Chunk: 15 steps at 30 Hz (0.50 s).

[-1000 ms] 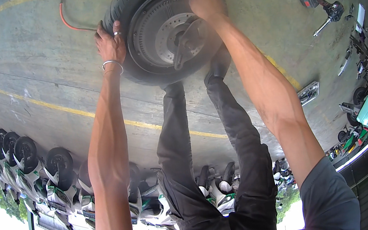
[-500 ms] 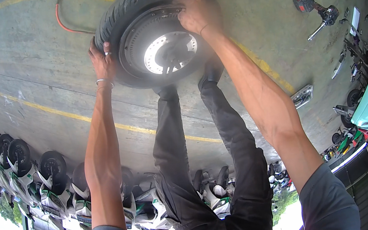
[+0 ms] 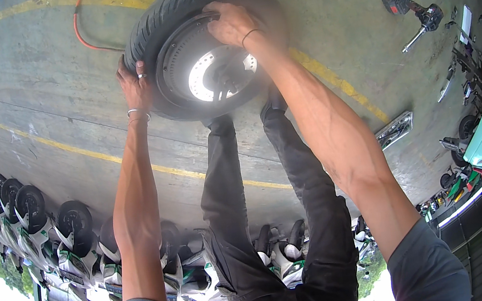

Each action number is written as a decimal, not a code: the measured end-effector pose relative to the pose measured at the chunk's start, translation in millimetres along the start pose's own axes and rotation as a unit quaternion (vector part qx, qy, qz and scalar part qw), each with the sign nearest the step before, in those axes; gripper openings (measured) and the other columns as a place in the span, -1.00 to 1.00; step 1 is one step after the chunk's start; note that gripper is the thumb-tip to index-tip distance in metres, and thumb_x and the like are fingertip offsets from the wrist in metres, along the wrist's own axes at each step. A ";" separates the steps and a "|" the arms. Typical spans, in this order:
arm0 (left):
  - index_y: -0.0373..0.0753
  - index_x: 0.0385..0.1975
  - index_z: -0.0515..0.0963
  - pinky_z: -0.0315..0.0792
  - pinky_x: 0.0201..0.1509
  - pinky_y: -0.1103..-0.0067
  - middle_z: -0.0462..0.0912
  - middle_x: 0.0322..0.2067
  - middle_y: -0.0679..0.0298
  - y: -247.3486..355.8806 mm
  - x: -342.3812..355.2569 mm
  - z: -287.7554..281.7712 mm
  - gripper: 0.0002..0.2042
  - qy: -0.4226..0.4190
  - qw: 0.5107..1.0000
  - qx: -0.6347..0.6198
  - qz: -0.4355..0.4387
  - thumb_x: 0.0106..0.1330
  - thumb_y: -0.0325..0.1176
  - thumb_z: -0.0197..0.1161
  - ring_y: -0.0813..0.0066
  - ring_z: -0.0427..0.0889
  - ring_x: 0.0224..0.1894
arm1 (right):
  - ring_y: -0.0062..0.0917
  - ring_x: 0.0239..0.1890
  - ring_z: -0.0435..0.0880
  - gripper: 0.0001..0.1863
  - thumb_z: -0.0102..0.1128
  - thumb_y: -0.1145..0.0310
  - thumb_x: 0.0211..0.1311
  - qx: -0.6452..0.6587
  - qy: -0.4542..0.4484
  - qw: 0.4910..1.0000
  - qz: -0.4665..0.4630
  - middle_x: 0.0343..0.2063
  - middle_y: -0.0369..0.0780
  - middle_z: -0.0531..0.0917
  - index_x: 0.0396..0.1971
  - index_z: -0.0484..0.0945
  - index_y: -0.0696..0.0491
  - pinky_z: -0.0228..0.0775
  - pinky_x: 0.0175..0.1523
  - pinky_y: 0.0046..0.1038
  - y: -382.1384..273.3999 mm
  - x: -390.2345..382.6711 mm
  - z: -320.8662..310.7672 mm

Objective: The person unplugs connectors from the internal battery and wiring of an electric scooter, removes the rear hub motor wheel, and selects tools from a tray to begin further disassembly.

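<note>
At the near end, dark trouser legs [image 3: 219, 172] frame a wheel [image 3: 182, 57], held at the feet with its face tilted toward the viewer; whether it rests on the floor cannot be told. The left hand [image 3: 134, 84] is partly closed on the left edge of the tyre [image 3: 146, 37]. The right hand [image 3: 231, 25] is half curled, fingertips at the upper edge of the rim — whether they grip it cannot be told. Probable hazard: the wheel tipping onto the shoes, should the left hold slip on the smooth rubber; the right fingers might also be pinched if the wheel turned. Beyond lie an orange hose [image 3: 76, 29] and a cordless wrench [image 3: 432, 17], well apart from the wheel; parked scooters [image 3: 74, 220] line the background.
</note>
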<state>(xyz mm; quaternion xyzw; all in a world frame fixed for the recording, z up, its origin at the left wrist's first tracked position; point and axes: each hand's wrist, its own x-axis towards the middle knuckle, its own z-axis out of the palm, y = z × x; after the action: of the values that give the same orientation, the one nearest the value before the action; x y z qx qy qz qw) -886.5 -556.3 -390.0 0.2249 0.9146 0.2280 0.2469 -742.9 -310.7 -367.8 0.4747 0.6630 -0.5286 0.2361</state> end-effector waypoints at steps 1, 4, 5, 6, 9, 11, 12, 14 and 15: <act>-0.34 0.32 0.06 0.14 0.31 0.20 0.23 0.16 -0.27 1.9 0.3 -1.4 -0.30 -0.005 1.000 0.000 0.001 0.39 0.10 -0.06 -0.19 0.18 0.26 | -0.19 0.15 0.50 -0.46 0.13 0.26 0.11 -0.015 -0.001 1.000 -0.003 0.06 -0.09 0.56 0.17 0.44 -0.22 0.33 0.24 -0.27 0.7 0.9 -1.1; -0.32 0.32 0.06 0.14 0.31 0.20 0.23 0.16 -0.28 8.1 1.9 1.0 -0.31 -0.016 1.000 0.002 0.007 0.39 0.11 -0.06 -0.18 0.19 0.26 | -0.19 0.02 0.57 -0.46 0.11 0.31 0.11 -0.076 0.024 0.997 -0.015 -0.04 -0.07 0.61 0.17 0.40 -0.08 0.39 0.14 -0.27 14.0 0.2 -9.4; -0.32 0.32 0.06 0.14 0.31 0.20 0.23 0.17 -0.27 6.7 0.9 -0.5 -0.31 -0.012 1.000 0.009 0.010 0.39 0.11 -0.06 -0.18 0.19 0.26 | -0.19 0.05 0.56 -0.43 0.13 0.28 0.11 -0.105 0.034 0.994 -0.013 -0.02 -0.08 0.60 0.20 0.37 -0.13 0.38 0.16 -0.26 19.4 -2.6 -12.5; -0.32 0.32 0.06 0.14 0.31 0.20 0.23 0.17 -0.27 5.7 1.6 -3.2 -0.31 -0.008 1.000 0.015 0.012 0.39 0.11 -0.06 -0.18 0.20 0.25 | -0.19 0.08 0.55 -0.40 0.14 0.26 0.10 -0.134 0.045 0.990 -0.011 0.00 -0.08 0.60 0.23 0.34 -0.17 0.37 0.18 -0.25 25.7 -7.1 -17.2; -0.34 0.31 0.07 0.14 0.31 0.21 0.22 0.20 -0.24 15.2 2.9 -6.3 -0.29 -0.022 0.999 0.015 -0.024 0.38 0.12 -0.05 -0.17 0.21 0.26 | -0.15 0.10 0.54 -0.35 0.15 0.25 0.10 -0.197 0.070 0.978 -0.002 0.00 -0.05 0.59 0.27 0.29 -0.16 0.36 0.20 -0.22 45.0 -26.2 -26.3; -0.34 0.32 0.06 0.14 0.32 0.21 0.21 0.22 -0.23 23.4 0.1 -9.3 -0.28 -0.021 0.996 0.042 -0.070 0.38 0.12 -0.04 -0.17 0.20 0.27 | -0.12 0.09 0.54 -0.35 0.14 0.26 0.11 -0.180 0.075 0.980 0.032 -0.01 -0.02 0.59 0.27 0.27 -0.11 0.36 0.19 -0.20 54.2 -45.5 -30.0; -0.34 0.32 0.06 0.14 0.32 0.21 0.21 0.23 -0.22 29.0 -0.6 -14.3 -0.28 -0.016 0.994 0.056 -0.092 0.37 0.12 -0.04 -0.17 0.19 0.28 | -0.11 0.08 0.54 -0.35 0.14 0.26 0.11 -0.145 0.075 0.985 0.062 -0.01 0.00 0.59 0.27 0.27 -0.08 0.35 0.19 -0.19 56.8 -59.5 -33.5; -0.33 0.32 0.08 0.15 0.32 0.21 0.20 0.23 -0.22 47.6 -11.0 -12.0 -0.29 0.000 0.988 0.077 -0.137 0.37 0.10 -0.02 -0.17 0.20 0.28 | -0.08 0.08 0.53 -0.38 0.11 0.26 0.14 -0.102 0.070 0.988 0.096 -0.02 0.03 0.59 0.26 0.29 -0.04 0.35 0.19 -0.17 82.7 -88.2 -44.2; -0.32 0.32 0.09 0.16 0.32 0.21 0.20 0.24 -0.22 59.6 -20.2 -9.7 -0.30 0.008 0.984 0.086 -0.159 0.36 0.09 0.00 -0.16 0.20 0.29 | -0.07 0.08 0.53 -0.41 0.10 0.26 0.16 -0.093 0.061 0.989 0.098 -0.02 0.04 0.58 0.24 0.31 -0.02 0.34 0.19 -0.17 103.9 -105.3 -49.8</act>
<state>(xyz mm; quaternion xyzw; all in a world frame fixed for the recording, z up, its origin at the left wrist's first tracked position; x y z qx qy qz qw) -858.4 -522.6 -344.0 0.0954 0.9568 0.1086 0.2521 -596.1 -305.5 -315.1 0.5452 0.6725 -0.4088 0.2888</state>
